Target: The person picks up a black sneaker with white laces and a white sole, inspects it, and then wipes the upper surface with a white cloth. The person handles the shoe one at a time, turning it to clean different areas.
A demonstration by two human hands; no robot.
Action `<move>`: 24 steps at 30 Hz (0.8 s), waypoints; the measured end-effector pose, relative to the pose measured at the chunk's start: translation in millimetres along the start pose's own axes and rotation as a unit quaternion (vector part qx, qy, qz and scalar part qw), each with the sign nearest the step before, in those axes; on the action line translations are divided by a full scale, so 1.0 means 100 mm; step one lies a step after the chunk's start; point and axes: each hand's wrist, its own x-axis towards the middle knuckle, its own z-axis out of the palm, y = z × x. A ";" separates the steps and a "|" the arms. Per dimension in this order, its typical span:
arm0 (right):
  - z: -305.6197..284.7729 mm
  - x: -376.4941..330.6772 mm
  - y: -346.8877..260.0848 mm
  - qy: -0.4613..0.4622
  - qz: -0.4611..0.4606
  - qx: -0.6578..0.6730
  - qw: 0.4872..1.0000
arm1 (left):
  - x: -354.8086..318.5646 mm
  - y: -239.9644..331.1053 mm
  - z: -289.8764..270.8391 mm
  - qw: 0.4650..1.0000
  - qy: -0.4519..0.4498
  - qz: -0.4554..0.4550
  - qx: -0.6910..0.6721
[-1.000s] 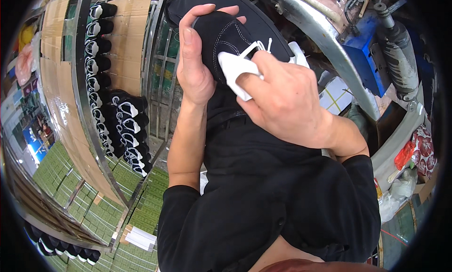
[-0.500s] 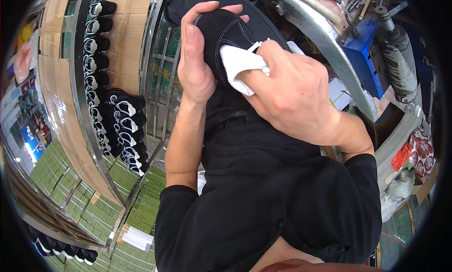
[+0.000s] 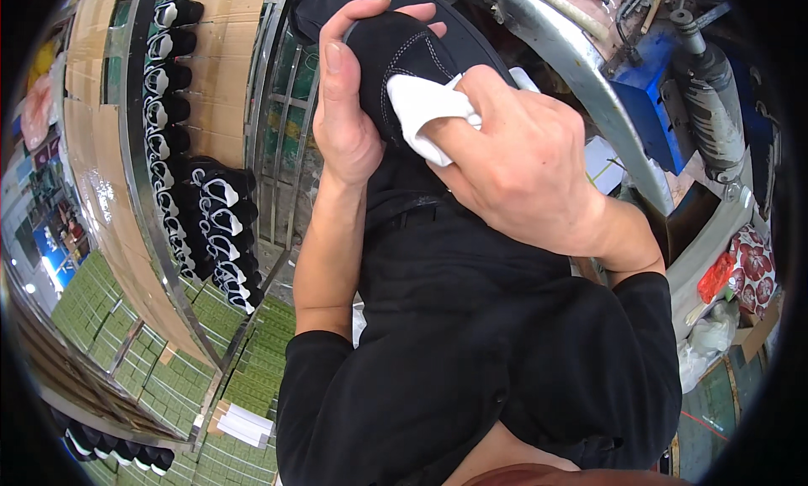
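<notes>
A black shoe (image 3: pixel 379 48) with pale stitching lies in my left hand (image 3: pixel 347 128), whose thumb and fingers wrap round its rounded end. My right hand (image 3: pixel 530 162) pinches a folded white cloth (image 3: pixel 421 107) and presses it against the stitched part of the shoe. The rest of the shoe is hidden behind the cloth and my right hand. Both hands are above my lap, over black clothing.
To the left, a metal rack (image 3: pixel 139 191) lined with cardboard bears rows of black-and-white shoes (image 3: pixel 223 225). On the right are a curved metal edge (image 3: pixel 581 65), a blue metal part (image 3: pixel 652 107) and a dark cylinder (image 3: pixel 707 90). Plastic bags (image 3: pixel 711 339) lie lower right.
Both hands and the shoe have shifted very slightly left. The cloth has moved a little up along the shoe, and the grips are the same.
</notes>
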 end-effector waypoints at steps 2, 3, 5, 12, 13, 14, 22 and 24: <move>0.01 -0.09 0.00 -0.034 0.015 0.004 0.999 | 0.01 -0.01 0.00 1.000 0.007 -0.005 0.001; 0.01 -0.11 0.01 -0.050 0.021 0.006 0.999 | 0.02 0.00 0.00 1.000 0.005 -0.001 -0.003; 0.01 -0.03 0.03 -0.009 -0.003 0.007 1.000 | 0.01 -0.01 0.00 1.000 0.003 0.003 -0.011; 0.03 -0.04 0.00 -0.015 0.011 0.012 1.000 | -0.02 -0.04 -0.02 1.000 0.014 -0.011 -0.016; 0.03 -0.03 -0.01 -0.010 0.020 0.016 1.000 | -0.01 -0.03 -0.01 1.000 0.014 -0.013 -0.014; 0.03 -0.04 -0.01 -0.015 0.024 0.020 0.999 | 0.00 -0.01 -0.01 1.000 0.013 -0.013 -0.011; 0.08 -0.03 0.01 -0.007 -0.003 0.001 1.000 | -0.01 -0.03 -0.03 1.000 0.021 -0.016 -0.008; 0.08 0.00 0.03 0.005 -0.002 -0.006 1.000 | -0.01 -0.03 -0.03 1.000 0.022 -0.014 -0.009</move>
